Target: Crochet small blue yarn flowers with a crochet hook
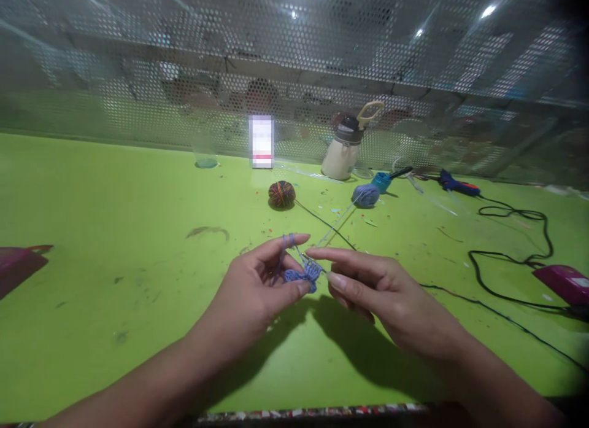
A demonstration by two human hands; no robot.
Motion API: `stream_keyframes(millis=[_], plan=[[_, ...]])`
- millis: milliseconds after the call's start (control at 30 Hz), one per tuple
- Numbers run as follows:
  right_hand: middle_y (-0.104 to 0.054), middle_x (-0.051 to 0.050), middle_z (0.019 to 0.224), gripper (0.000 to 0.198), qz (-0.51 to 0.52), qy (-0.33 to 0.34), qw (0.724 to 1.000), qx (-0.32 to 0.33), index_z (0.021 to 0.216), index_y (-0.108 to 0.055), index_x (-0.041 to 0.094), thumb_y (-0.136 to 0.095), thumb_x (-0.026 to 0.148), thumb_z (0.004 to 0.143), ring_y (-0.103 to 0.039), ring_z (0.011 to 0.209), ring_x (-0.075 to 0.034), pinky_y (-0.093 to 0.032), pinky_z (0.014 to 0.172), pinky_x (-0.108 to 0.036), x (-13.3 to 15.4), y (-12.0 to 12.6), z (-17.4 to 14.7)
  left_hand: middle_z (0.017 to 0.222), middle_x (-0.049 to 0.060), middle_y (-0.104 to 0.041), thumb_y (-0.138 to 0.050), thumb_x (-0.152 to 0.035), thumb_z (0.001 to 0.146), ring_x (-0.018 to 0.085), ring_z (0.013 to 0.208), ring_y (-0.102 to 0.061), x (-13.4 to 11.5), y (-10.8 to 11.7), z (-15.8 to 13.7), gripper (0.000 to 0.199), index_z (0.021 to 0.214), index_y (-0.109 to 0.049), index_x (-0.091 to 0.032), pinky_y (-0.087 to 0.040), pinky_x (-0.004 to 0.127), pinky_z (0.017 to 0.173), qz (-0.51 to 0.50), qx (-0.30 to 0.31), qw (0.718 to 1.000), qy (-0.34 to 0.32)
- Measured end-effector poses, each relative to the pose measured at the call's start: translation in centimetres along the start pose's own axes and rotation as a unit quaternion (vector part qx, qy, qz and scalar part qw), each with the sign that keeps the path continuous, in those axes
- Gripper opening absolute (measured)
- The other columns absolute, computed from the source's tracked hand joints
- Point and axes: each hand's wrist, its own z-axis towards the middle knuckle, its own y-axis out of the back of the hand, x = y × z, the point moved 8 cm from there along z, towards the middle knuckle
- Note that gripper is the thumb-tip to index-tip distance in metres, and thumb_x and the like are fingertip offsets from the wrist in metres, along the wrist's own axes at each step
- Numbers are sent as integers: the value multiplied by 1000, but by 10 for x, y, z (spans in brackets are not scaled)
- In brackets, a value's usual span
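Observation:
Between my two hands is a small piece of blue crochet work (299,277). My left hand (264,277) pinches it between thumb and fingers, with blue yarn wound round the raised index finger. My right hand (368,284) is closed on a thin crochet hook (323,270), mostly hidden by the fingers, whose tip is at the stitches. From the work a blue strand runs up to a blue yarn ball (365,196). Left of that ball lies a dark multicoloured yarn ball (281,195), its strand trailing right behind my right hand.
A phone (262,142) and a cream bottle (341,150) stand by the perforated metal screen (294,66). Right of them are a teal jar (381,182) and a blue glue gun (459,183) with a looping black cord. Magenta objects sit at both sides of the green table (138,231).

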Motion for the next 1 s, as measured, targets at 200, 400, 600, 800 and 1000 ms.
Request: stream_keyframes(millis=[200, 400, 600, 800, 1000], plan=[[-42, 3, 66, 36, 46, -7, 999, -28, 129, -64, 23, -58, 27, 94, -34, 58, -11, -27, 52, -25, -10, 1, -3, 74, 1, -67, -75, -13, 72, 14, 70, -58, -15, 1, -6, 35, 106, -76, -21, -48, 27, 69, 109, -58, 988, -95], [-43, 3, 61, 31, 36, 0, 999, -40, 118, -73, 23, -62, 22, 89, -33, 55, -10, -25, 49, -24, -8, 3, -2, 73, -1, -60, -74, -14, 73, 13, 67, -56, -2, -4, -1, 58, 129, -63, -20, -46, 26, 66, 56, 16, 998, -37], [-49, 4, 58, 28, 139, -11, 986, -93, 111, -75, 22, -70, 26, 84, -36, 50, -8, -26, 46, -21, -16, -1, 1, 78, 4, -60, -53, -1, 82, 16, 71, -52, -32, -15, -21, 53, 130, -62, -22, -41, 28, 60, 329, -19, 868, -372], [-51, 5, 58, 27, 329, 36, 934, -136, 108, -75, 27, -74, 25, 81, -35, 45, -4, -24, 43, -16, -12, -20, -7, 83, 2, -64, -63, -5, 83, 16, 76, -56, -35, -5, -29, 49, 126, -64, -29, -46, 29, 67, 214, -76, 889, -397], [-52, 4, 60, 29, 334, 76, 925, -163, 113, -73, 29, -72, 26, 84, -40, 51, -6, -31, 45, -14, -12, -23, -12, 80, -4, -65, -78, -15, 76, 9, 79, -62, -4, -9, -9, 43, 113, -71, -37, -50, 23, 80, -127, 22, 987, -95]])
